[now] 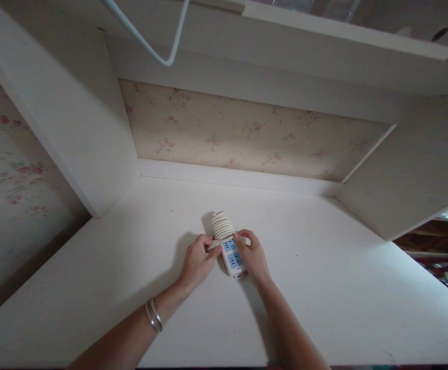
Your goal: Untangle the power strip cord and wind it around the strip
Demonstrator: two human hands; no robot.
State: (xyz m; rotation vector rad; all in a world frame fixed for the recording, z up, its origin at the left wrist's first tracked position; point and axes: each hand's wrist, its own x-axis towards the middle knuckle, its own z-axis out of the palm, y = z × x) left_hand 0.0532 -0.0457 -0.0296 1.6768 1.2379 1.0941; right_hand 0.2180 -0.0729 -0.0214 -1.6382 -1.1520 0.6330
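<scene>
A white power strip (233,258) with blue socket panels lies at a slant on the white desk. Its cream cord (222,226) is wound in a tight coil around the strip's far end. On the left, my left hand (199,259) pinches a short pale piece of the cord, perhaps its plug, between thumb and fingers. My right hand (253,254) grips the strip's right edge just below the coil, thumb on top and fingers bent; part of the sockets is hidden under it.
Around the white desktop (316,277) rise a left side panel (73,103) and a right side panel (412,169). Floral wallpaper (224,128) shows at the back. Overhead, a shelf (343,36) and a bent pale rod (167,59) hang above the desk.
</scene>
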